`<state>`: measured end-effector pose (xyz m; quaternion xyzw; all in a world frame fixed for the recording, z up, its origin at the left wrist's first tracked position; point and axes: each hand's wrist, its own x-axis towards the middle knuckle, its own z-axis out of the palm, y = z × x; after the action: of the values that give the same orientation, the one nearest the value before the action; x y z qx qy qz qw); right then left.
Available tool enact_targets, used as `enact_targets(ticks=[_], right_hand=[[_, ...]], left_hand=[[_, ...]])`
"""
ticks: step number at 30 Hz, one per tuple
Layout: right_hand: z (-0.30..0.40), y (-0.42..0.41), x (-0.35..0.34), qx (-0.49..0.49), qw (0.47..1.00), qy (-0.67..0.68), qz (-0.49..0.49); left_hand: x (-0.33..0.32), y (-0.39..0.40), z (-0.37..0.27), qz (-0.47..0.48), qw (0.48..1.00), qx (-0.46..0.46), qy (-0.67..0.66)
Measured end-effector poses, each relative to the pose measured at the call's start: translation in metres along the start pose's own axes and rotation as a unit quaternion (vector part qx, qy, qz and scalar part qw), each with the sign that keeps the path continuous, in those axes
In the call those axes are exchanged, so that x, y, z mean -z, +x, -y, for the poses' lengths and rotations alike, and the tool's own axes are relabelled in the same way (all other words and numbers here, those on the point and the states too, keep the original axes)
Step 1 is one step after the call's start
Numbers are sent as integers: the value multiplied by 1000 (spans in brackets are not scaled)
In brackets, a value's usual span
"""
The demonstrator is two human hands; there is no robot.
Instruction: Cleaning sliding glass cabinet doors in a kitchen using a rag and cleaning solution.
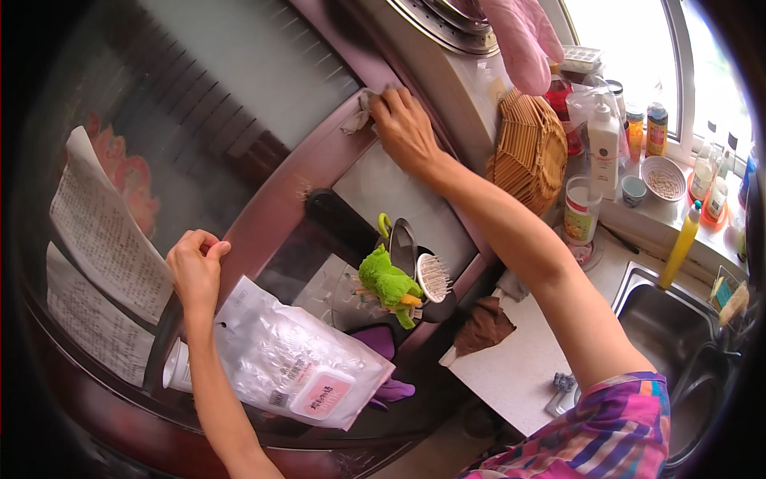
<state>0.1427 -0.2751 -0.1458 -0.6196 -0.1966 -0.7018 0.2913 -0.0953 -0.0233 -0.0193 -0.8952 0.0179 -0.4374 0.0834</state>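
Observation:
My right hand (402, 123) presses a crumpled pale cloth (359, 117) against the corner of a pink frame (335, 141). On the left, my left hand (197, 266) has curled fingers at the edge of a dark glossy panel; whether it grips that edge I cannot tell. Two sheets of paper with writing (111, 221) hang on the panel beside it. Below the hands sit a white plastic pack with a pink flap (293, 359), a fuzzy green item (386, 278), a white bristled hairbrush (434, 277) and a dark oval object (403, 239), perhaps a mirror.
Steel steamer trays (455, 27), a pink oven mitt (526, 45) and a slatted wooden basket (526, 149) stand at the upper right. Bottles (603, 143) and a small bowl (663, 178) line the windowsill. A steel sink (664, 317) lies right, beside a white counter (508, 377).

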Motion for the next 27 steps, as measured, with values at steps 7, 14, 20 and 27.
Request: enact_targets(ticks=[7, 14, 20, 27], right_hand=[[0, 0, -4, -14, 1000, -4, 25], [1, -4, 3, -20, 999, 10, 47], [-6, -6, 8, -15, 997, 4, 81], [-5, -57, 37, -131, 988, 68, 35]], left_hand=[[-1, 1, 2, -4, 1000, -14, -1], [-1, 1, 6, -5, 1000, -15, 2], [-3, 2, 3, -11, 1000, -25, 7], [-1, 1, 4, -18, 1000, -16, 5]])
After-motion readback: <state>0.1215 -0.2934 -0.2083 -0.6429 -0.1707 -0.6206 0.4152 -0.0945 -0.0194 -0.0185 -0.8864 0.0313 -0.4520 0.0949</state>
